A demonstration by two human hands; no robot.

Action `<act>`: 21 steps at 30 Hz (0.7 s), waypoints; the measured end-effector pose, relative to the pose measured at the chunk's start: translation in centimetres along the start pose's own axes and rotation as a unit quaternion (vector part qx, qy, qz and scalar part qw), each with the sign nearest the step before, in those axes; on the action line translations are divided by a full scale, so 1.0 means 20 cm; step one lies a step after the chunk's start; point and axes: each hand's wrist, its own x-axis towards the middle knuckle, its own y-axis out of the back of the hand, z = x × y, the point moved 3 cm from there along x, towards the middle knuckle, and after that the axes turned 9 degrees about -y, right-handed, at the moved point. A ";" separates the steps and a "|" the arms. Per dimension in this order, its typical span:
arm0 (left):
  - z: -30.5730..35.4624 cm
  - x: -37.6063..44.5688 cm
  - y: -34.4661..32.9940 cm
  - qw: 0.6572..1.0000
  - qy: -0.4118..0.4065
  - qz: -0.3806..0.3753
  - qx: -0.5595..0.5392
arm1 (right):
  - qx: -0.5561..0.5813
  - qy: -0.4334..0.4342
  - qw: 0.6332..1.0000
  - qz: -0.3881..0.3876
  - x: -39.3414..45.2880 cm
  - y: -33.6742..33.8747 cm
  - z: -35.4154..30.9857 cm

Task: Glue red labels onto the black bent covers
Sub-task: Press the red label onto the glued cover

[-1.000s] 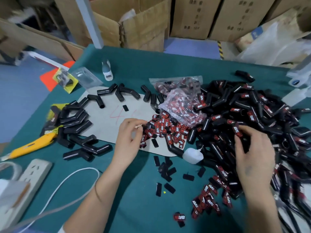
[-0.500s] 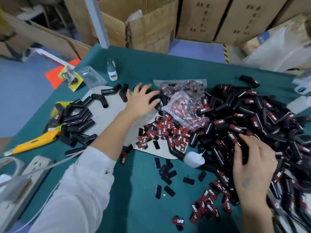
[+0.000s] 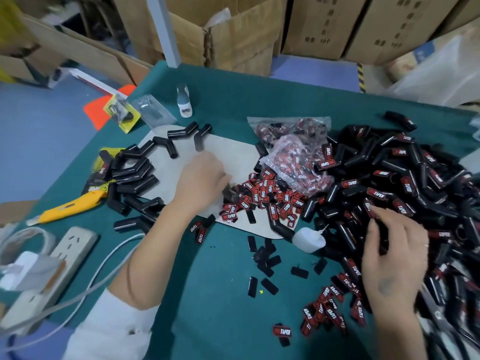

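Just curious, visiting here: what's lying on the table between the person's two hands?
In the head view, a heap of loose red labels and a small white glue bottle lie between the left hand and right hand.

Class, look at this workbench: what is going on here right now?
A person is sticking red labels onto black bent covers at a green table. The left hand rests on a grey sheet, at the edge of a heap of loose red labels; whether it holds anything is unclear. The right hand reaches into the big pile of labelled covers. Unlabelled covers lie to the left, and a glue bottle lies between the hands.
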 end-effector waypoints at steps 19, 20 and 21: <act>0.15 -0.36 0.00 0.937 -0.044 0.066 -0.341 | 0.094 -0.006 0.950 -0.298 -0.13 -0.14 -0.18; 0.19 -0.38 -0.01 0.881 -0.025 0.036 -0.471 | 0.124 -0.034 0.944 -0.304 -0.13 -0.14 -0.17; 0.24 -0.39 -0.01 0.815 -0.027 0.013 -0.578 | 0.165 -0.071 0.933 -0.311 -0.13 -0.13 -0.17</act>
